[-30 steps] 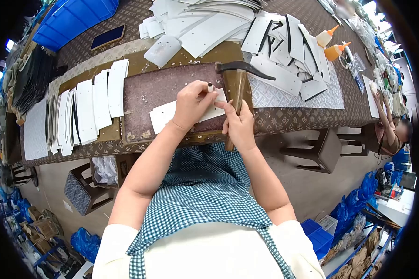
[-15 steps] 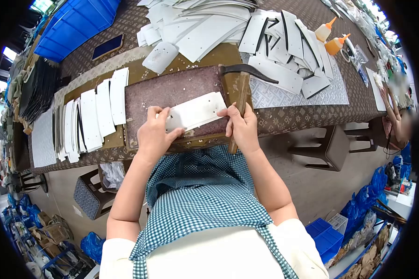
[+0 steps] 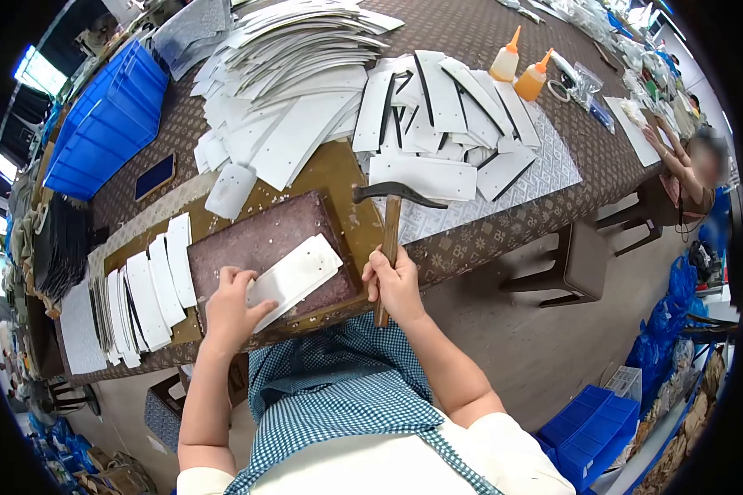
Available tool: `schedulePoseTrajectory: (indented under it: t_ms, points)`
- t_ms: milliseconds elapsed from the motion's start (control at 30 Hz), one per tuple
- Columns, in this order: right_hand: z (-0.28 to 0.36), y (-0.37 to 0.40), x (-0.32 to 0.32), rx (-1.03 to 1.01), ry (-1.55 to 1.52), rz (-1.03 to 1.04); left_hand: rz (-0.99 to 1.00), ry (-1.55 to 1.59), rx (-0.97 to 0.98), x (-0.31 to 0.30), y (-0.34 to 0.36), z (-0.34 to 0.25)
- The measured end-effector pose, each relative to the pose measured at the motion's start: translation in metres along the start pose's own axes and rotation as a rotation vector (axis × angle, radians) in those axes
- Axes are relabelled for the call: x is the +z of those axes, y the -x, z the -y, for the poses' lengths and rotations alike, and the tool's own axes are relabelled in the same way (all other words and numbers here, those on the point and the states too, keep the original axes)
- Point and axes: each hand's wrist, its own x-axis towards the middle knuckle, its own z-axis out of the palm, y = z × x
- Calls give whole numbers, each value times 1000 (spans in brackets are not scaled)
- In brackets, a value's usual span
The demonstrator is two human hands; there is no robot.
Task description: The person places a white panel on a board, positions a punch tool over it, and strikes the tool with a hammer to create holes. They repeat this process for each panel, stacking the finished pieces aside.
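My right hand [image 3: 397, 285] is wrapped round the wooden handle of a hammer [image 3: 391, 216], whose dark metal head points up, away from my body. Under my left hand [image 3: 233, 312] lies the near left end of a white panel [image 3: 299, 277] with small holes at its far end. The thumb and fingers grip its two long edges. More than one layer shows at the panel's edge. It rests on a reddish-brown block [image 3: 223, 247], scattered with white crumbs. The hammer is to the right of the block, apart from the panel.
Left of the block stands a row of white panels [image 3: 150, 285]. Large stacks of white sheets [image 3: 305, 103] and black-edged panels [image 3: 437, 115] lie beyond. A phone [image 3: 155, 176], blue bin [image 3: 111, 124] and glue bottles [image 3: 532, 78] are farther off. Another person [image 3: 693, 173] sits at right.
My right hand has left the panel's far end and now grips the hammer's handle with its fingers wrapped round. My left hand stays on the panel. The camera view has turned.
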Motion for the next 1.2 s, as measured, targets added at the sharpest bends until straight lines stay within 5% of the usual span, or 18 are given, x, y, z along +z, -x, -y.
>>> schedulePoseTrajectory:
  t_ms: [233, 433, 600, 667, 733, 833, 1000, 1200]
  points:
    - [0, -1, 1, 18, -46, 17, -58, -65, -32, 8, 8, -7]
    - [3, -1, 0, 31, -100, 27, 25, 727, -210, -16, -26, -1]
    - [1, -2, 0, 38, -57, 38, -103, 1116, -54, -56, -110, -97]
    - [-2, -3, 0, 32, -8, 26, 15, 1289, -7, -63, -158, -148]
    - [-2, -3, 1, 10, 26, 19, -70, 1344, 291, -56, -204, -192]
    - [0, -1, 1, -2, 80, -8, -3, 1346, 231, -39, -229, -221]
    - [4, 2, 4, 9, 89, -15, 41, 1216, 315, 15, -174, -156]
    - [-4, -3, 6, -24, 197, 32, -466, 830, 96, 30, -54, -13]
